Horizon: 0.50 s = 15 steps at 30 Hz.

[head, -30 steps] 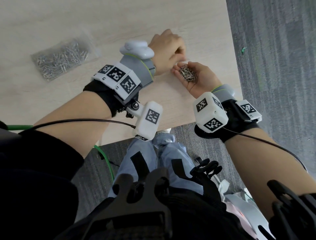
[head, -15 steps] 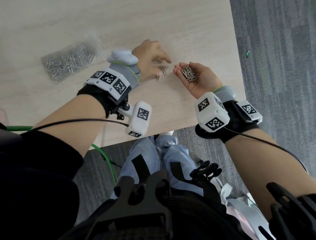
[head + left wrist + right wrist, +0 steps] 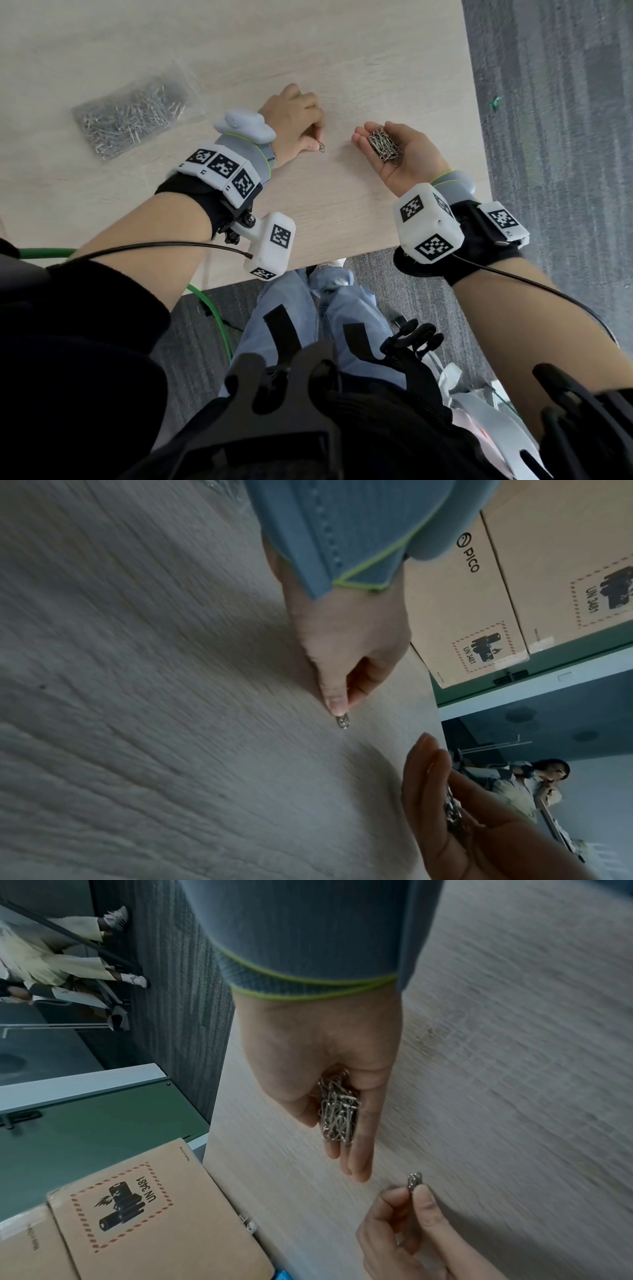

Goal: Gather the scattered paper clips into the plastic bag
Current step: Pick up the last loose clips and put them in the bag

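Beside the right hand (image 3: 404, 154) cupping clips, the left hand's (image 3: 294, 120) grip pinches seemingly one paper clip (image 3: 322, 146).

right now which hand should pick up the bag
Left. The left hand is nearer the bag and pinches only a clip; the right hand cups a pile of clips.

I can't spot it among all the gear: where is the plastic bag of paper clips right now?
In the head view the plastic bag lies flat on the wooden table, far left, beyond the left hand and apart from it.
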Motion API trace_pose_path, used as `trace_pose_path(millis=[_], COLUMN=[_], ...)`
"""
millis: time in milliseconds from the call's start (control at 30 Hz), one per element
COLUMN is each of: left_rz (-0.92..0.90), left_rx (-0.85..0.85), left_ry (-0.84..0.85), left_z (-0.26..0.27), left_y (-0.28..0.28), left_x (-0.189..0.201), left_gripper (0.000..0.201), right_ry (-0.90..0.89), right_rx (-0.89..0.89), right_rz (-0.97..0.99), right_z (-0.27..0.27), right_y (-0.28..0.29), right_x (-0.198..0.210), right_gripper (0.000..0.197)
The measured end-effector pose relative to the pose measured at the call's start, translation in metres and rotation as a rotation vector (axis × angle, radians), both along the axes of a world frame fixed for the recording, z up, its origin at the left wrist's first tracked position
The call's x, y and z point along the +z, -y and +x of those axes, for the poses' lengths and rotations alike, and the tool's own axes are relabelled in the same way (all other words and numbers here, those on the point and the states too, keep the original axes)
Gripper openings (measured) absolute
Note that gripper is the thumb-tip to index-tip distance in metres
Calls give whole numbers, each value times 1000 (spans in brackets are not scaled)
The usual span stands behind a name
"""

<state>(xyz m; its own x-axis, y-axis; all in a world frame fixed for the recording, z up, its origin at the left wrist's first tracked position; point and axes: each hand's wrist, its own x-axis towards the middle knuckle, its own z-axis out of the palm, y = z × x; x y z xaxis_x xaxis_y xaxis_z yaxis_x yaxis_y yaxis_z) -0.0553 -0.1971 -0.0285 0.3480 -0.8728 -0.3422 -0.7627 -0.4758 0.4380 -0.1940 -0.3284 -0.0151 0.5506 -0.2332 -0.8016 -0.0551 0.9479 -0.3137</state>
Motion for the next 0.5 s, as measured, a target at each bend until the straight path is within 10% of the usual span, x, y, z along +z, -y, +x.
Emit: trace_pose_path(millis=[500], left_rz=[-109], left_rx=[267], left_ry=[-216], left_z=[12], left_y=[-2], left_x=[15], left_gripper=[13], right_ry=[-4], right_rx=[37], right_rz=[15], right_z=[11], right_y=[0], right_x=[2], right_gripper=[32])
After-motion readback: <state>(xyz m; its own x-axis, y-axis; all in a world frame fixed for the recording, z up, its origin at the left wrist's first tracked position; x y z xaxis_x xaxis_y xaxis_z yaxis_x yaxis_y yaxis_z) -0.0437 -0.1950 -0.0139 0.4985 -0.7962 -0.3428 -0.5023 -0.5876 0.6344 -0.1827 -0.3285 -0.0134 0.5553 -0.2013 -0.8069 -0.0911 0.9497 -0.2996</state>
